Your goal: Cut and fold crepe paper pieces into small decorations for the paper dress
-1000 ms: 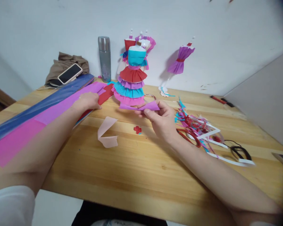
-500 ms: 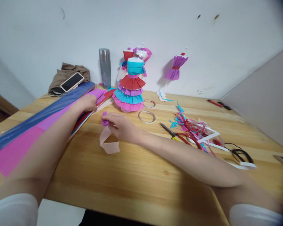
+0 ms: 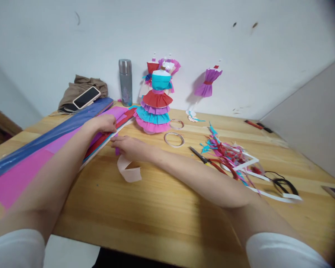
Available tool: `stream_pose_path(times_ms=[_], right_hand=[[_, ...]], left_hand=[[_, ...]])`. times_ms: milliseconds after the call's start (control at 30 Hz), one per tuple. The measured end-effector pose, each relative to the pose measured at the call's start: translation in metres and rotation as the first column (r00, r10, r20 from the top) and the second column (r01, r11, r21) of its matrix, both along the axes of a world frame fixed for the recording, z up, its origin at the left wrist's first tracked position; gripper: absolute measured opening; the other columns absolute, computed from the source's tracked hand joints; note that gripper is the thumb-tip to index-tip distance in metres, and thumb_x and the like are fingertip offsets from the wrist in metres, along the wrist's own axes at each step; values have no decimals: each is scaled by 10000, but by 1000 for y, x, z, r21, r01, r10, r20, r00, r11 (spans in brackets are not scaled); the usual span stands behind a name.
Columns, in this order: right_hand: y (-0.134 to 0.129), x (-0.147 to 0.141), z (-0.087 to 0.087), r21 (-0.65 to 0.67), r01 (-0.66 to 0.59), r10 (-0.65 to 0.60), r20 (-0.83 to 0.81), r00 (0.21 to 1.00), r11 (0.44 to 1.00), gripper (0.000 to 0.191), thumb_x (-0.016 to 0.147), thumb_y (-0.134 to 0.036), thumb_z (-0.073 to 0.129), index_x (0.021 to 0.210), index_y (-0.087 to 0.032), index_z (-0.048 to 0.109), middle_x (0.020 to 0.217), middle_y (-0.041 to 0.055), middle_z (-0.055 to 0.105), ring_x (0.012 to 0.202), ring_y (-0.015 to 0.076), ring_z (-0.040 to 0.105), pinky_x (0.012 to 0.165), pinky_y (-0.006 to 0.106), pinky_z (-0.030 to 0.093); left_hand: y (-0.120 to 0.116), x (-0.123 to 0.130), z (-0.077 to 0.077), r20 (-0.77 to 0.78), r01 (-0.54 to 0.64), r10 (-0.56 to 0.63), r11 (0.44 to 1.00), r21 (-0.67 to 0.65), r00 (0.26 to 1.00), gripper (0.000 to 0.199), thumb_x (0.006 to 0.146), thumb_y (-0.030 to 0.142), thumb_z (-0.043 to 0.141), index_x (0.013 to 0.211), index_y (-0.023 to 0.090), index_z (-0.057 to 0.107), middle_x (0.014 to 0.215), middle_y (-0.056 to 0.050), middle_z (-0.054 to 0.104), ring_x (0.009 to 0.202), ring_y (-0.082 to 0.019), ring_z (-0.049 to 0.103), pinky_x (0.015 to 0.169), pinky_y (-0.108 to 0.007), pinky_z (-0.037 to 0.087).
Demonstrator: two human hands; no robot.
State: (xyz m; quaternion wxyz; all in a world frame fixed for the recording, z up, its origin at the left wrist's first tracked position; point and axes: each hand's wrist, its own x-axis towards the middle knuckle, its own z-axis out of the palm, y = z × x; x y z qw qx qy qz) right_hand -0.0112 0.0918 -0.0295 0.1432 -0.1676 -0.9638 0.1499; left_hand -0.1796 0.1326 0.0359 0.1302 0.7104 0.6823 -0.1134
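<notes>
My left hand [image 3: 106, 123] is closed on the stack of coloured paper [image 3: 100, 140] at the left, where red, blue and white edges show. Close beside it, my right hand [image 3: 125, 146] pinches a small purple paper piece [image 3: 117, 149] at the stack's edge. Below my right hand a pale pink paper strip [image 3: 130, 174] lies curled on the wooden table [image 3: 156, 208]. A doll form in a tiered blue, red, purple and pink paper dress [image 3: 157, 102] stands behind my hands.
A grey bottle [image 3: 125, 83] and a phone [image 3: 86, 97] on brown cloth [image 3: 80, 86] are at the back left. Tape rings [image 3: 174, 144], scissors [image 3: 198, 154] and paper scraps [image 3: 229, 152] lie to the right. A purple-dressed form [image 3: 208, 82] leans on the wall.
My right hand has moved left and slightly down, with the purple piece, to the paper stack. My left hand has shifted slightly right. More red paper shows along the stack.
</notes>
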Motion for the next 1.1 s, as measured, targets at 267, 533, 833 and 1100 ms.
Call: stream_pose_path(times_ms=[267, 533, 833, 1100], right_hand=[[-35, 62, 20, -143, 7, -12, -37, 999, 990, 511, 809, 15, 523, 1272, -174, 631, 1302, 106, 674, 1219, 232, 608, 1046, 421, 503], [-41, 77, 12, -133, 89, -121, -254, 960, 987, 181, 878, -58, 560, 841, -177, 692, 1048, 99, 744, 1023, 219, 678, 906, 392, 550], [-45, 96, 5, -71, 66, -81, -230, 970, 995, 464, 783, -91, 676, 1228, -217, 648, 1411, 119, 609, 1310, 279, 549, 1068, 481, 472], [-24, 102, -1, -37, 270, -251, -509, 823, 962, 158, 913, -143, 526, 888, -201, 671, 1029, 93, 724, 1007, 233, 644, 899, 414, 516]], left_hand=[[3, 5, -4, 84, -3, 9, 997, -81, 996, 228, 811, 295, 626, 619, 171, 611, 519, -41, 559, 537, -198, 570, 587, -305, 410], [-31, 47, 11, 312, 188, -163, 981, -52, 936, 283, 771, 257, 691, 514, 191, 593, 499, -39, 570, 498, -177, 539, 608, -314, 409], [-38, 66, 4, 604, 132, 106, 933, -335, 790, 167, 594, 223, 812, 524, 190, 664, 467, -20, 533, 494, -175, 556, 532, -313, 520], [-39, 73, -6, 685, 161, 64, 952, -260, 726, 253, 738, 342, 771, 575, 162, 700, 549, -70, 633, 515, -173, 583, 537, -275, 482]])
